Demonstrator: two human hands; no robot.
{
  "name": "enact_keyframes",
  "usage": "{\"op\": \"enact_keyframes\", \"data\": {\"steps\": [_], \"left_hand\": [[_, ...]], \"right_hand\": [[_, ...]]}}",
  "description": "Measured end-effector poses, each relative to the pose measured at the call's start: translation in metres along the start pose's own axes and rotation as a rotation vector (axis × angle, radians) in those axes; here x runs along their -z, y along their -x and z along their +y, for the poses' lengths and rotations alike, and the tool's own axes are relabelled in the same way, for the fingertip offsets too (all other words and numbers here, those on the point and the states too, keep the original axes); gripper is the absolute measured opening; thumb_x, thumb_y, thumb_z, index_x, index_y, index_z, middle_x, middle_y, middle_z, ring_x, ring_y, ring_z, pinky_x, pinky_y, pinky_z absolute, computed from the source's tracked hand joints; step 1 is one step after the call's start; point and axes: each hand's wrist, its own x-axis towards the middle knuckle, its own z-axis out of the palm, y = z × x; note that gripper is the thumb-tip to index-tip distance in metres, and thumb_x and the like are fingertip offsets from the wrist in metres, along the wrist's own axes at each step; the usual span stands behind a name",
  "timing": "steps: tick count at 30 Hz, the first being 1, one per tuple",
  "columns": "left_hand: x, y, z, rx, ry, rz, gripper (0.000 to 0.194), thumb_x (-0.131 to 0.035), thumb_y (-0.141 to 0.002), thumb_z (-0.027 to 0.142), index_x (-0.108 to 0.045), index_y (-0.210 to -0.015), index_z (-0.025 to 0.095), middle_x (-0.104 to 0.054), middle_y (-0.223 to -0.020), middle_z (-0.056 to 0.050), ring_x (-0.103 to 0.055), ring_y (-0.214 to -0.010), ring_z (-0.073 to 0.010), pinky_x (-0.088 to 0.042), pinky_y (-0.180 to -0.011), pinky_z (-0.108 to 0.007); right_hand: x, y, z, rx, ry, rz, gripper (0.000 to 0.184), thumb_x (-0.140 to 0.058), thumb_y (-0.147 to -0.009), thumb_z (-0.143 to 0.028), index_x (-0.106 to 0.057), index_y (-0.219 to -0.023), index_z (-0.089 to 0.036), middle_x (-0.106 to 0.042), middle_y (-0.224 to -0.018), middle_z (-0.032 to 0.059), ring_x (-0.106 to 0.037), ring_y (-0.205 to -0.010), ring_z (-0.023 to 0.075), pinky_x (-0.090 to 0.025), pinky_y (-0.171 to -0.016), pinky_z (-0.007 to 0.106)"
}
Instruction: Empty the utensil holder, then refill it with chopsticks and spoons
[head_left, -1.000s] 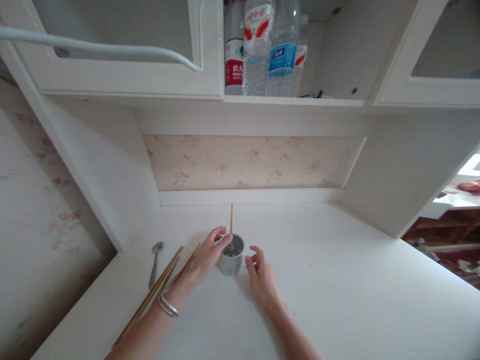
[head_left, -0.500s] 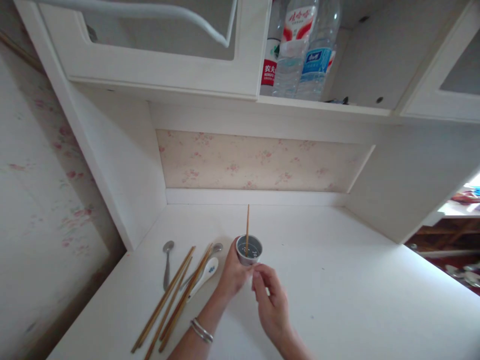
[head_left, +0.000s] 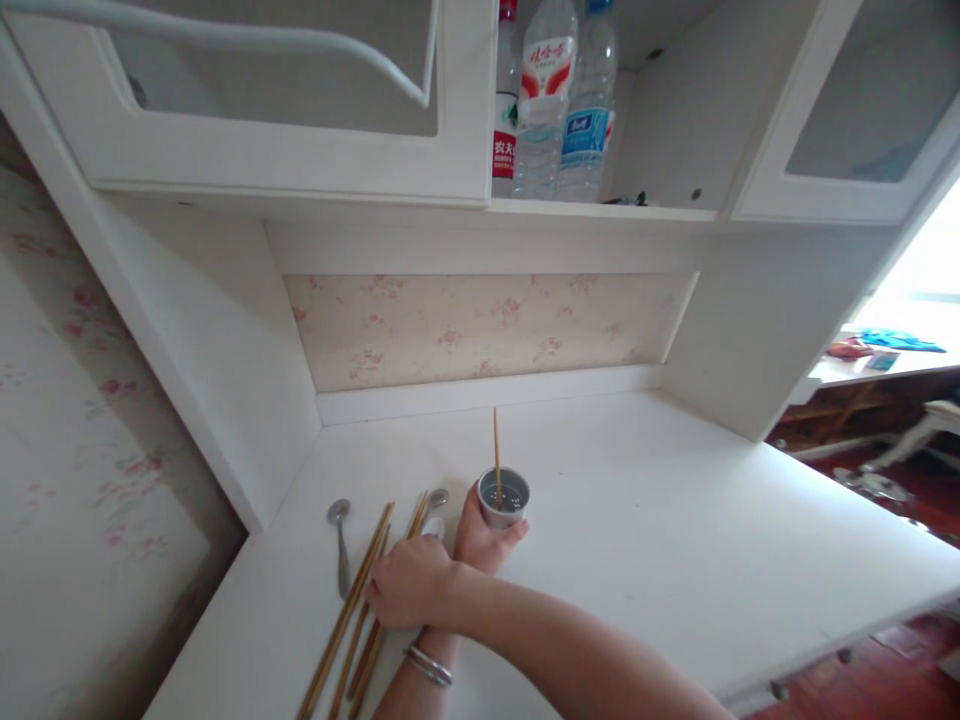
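Observation:
My left hand [head_left: 484, 545] is wrapped around a grey metal cup [head_left: 502, 516]. A single wooden chopstick [head_left: 496, 450] stands in the cup, its upper end sticking out. Crossing over my left wrist, my right hand [head_left: 412, 582] is closed at the loose wooden chopsticks [head_left: 346, 640], its curled fingers on one of them; the fingertips are partly hidden. Under and behind that hand lie a white ceramic spoon [head_left: 433, 527], mostly covered, and a metal spoon [head_left: 438, 497]. Another metal spoon [head_left: 341, 545] rests left of the chopsticks.
The white tabletop [head_left: 637, 520] extends to the right. Above it hangs a white cabinet [head_left: 315, 160] with several plastic bottles [head_left: 546, 110] on its open shelf. A white side panel [head_left: 217, 340] bounds the left. A floral wall panel [head_left: 480, 325] is at the back.
My right hand has moved left, from beside the cup across my left wrist to the chopsticks. My left hand still holds the cup. The view has shifted to the right.

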Motion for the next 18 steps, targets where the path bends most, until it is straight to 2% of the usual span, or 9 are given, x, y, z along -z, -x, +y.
{"op": "enact_keyframes", "data": {"steps": [6, 13, 18], "left_hand": [[0.0, -0.002, -0.004, 0.006, 0.083, -0.004, 0.063, -0.082, -0.059, 0.023, -0.054, -0.116, 0.019, -0.068, -0.106, -0.007, -0.065, -0.096, -0.0207, -0.047, -0.087, -0.032], [0.0, -0.002, -0.002, 0.013, 0.057, -0.013, 0.06, -0.081, -0.06, 0.021, -0.053, -0.113, 0.018, -0.067, -0.108, -0.009, -0.064, -0.1, -0.0213, -0.045, -0.091, -0.035], [0.0, -0.002, 0.001, 0.02, 0.021, -0.025, 0.062, -0.08, -0.06, 0.02, -0.051, -0.114, 0.018, -0.068, -0.105, -0.008, -0.064, -0.099, -0.0217, -0.045, -0.091, -0.035]], "right_hand": [[-0.01, -0.01, 0.004, -0.013, 0.044, -0.037, 0.024, -0.056, -0.082, -0.028, -0.072, -0.083, -0.01, -0.074, -0.083, 0.0185, -0.072, -0.078, 0.0364, -0.059, -0.053, 0.05], [-0.018, -0.017, 0.009, -0.084, 0.028, -0.015, 0.022, -0.06, -0.077, -0.027, -0.073, -0.082, -0.01, -0.074, -0.079, 0.0193, -0.073, -0.075, 0.0352, -0.06, -0.051, 0.044], [-0.018, -0.02, 0.013, -0.101, 0.042, -0.01, 0.019, -0.064, -0.068, -0.021, -0.072, -0.078, -0.006, -0.072, -0.069, 0.0191, -0.073, -0.068, 0.0341, -0.058, -0.047, 0.039]]}}
